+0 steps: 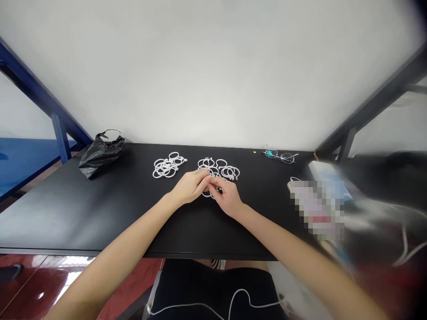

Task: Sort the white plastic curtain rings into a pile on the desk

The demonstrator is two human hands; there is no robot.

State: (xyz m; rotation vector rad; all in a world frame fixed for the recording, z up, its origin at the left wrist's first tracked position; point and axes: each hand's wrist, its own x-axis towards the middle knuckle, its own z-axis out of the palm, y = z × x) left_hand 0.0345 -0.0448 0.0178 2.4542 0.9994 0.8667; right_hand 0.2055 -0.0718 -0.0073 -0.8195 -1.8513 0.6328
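My left hand (189,187) and my right hand (229,195) meet over the black table, fingertips pinched together. Between and below the fingers shows part of a white plastic ring (207,194), which both hands appear to grip; the fingers hide most of it. Just behind my hands lies a loose pile of white shower curtain rings (221,163), some with gaps and knobbed ends. To the left is another pile of white rings (165,168), overlapping one another, looking mostly closed.
A crumpled black plastic bag (102,155) sits at the table's back left. Eyeglasses (287,158) lie near the wall at the back right. On the right are a pixelated item (316,209) and a white box (325,173). A white cable (190,305) crosses my lap.
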